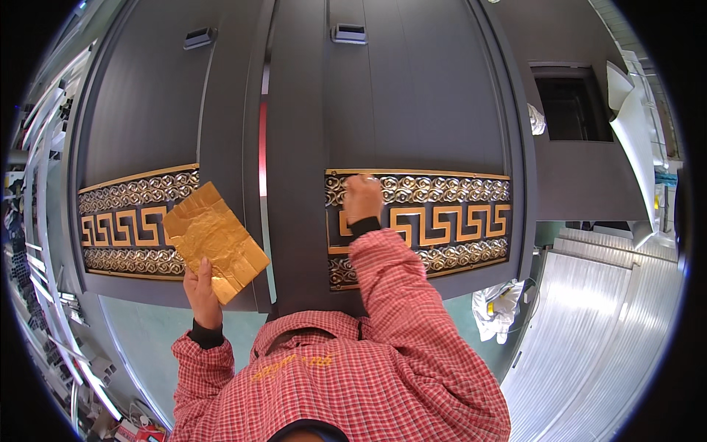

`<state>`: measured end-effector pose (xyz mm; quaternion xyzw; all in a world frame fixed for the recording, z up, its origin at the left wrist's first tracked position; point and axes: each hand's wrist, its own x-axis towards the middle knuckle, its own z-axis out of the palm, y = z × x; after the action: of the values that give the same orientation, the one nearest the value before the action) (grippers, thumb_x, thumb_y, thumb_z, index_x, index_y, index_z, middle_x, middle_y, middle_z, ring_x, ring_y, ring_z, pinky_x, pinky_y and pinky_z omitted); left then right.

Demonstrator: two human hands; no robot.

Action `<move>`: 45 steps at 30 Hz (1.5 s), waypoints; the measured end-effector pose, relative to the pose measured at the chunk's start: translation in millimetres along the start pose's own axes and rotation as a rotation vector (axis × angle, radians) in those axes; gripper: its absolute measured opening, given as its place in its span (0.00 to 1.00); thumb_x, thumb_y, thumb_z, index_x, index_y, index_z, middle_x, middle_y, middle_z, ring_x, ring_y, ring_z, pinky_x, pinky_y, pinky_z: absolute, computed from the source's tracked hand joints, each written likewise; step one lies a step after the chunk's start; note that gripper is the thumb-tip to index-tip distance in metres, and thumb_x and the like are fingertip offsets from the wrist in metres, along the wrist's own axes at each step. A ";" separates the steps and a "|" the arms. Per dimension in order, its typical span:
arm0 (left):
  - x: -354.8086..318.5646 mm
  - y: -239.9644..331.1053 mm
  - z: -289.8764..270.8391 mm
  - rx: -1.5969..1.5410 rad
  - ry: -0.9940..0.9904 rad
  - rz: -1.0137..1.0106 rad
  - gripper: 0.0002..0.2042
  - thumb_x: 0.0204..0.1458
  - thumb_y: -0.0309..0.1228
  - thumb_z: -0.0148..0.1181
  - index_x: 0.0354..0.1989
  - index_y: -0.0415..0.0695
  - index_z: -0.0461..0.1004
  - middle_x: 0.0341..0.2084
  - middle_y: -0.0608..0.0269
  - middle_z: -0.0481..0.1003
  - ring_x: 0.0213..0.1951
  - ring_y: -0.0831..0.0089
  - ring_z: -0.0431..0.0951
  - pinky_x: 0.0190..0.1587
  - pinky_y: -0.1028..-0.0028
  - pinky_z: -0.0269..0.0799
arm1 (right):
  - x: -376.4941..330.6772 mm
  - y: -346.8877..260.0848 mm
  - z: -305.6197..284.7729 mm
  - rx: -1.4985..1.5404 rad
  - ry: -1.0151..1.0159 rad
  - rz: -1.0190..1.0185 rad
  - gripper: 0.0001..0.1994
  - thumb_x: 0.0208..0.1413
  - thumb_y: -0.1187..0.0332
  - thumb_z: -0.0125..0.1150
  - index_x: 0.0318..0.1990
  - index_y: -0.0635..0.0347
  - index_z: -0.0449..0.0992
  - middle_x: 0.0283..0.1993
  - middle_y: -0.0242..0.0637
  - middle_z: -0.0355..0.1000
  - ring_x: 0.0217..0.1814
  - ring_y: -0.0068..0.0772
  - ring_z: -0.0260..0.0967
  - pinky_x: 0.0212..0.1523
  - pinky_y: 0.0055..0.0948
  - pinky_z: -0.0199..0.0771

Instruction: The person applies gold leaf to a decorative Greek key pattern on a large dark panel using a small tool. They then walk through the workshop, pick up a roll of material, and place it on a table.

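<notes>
My left hand [201, 292] holds up a crumpled sheet of gold foil [214, 240] in front of the left door panel's ornament band [132, 225]. That band has gold key patterns between scroll strips. My right hand [362, 197] is closed and pressed against the top left of the right door panel's ornament band [442, 221], on its scroll strip; whether it holds a small tool is hidden by the fingers. Both sleeves are red checked cloth.
Two tall dark grey door leaves [412, 96] stand ahead, each with a metal handle plate [349, 33] near the top. White crumpled cloth [497, 306] lies on the green floor at right. Corrugated metal sheets [596, 324] lie right; metal profiles [44, 243] are stacked left.
</notes>
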<state>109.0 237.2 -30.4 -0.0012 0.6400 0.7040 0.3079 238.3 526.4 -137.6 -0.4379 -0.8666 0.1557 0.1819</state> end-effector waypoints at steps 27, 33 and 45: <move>7.7 2.3 -24.9 -0.021 0.041 0.007 0.13 0.58 0.30 0.46 0.47 0.37 0.64 0.40 0.62 0.71 0.38 0.77 0.72 0.40 0.78 0.68 | -11.3 -29.0 9.4 0.086 -0.034 0.003 0.03 0.47 0.71 0.53 0.26 0.56 0.73 0.33 0.39 0.68 0.37 0.41 0.68 0.36 0.38 0.70; 7.4 3.3 -35.4 0.010 0.045 0.021 0.13 0.58 0.30 0.45 0.47 0.36 0.64 0.40 0.62 0.71 0.38 0.77 0.72 0.40 0.78 0.68 | -4.2 18.9 -31.6 0.171 -0.045 0.168 0.03 0.48 0.70 0.56 0.29 0.53 0.76 0.25 0.37 0.71 0.28 0.39 0.69 0.29 0.36 0.70; 13.3 -2.7 -34.0 0.003 -0.004 -0.002 0.14 0.58 0.31 0.45 0.48 0.35 0.62 0.40 0.60 0.71 0.39 0.76 0.72 0.40 0.77 0.69 | -8.2 91.1 -34.1 0.084 0.031 0.130 0.04 0.46 0.76 0.54 0.27 0.55 0.74 0.28 0.36 0.67 0.29 0.37 0.68 0.30 0.29 0.68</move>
<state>86.1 212.2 -44.2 0.0000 0.6404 0.7028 0.3097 322.2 575.2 -148.0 -0.4874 -0.8262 0.1966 0.2029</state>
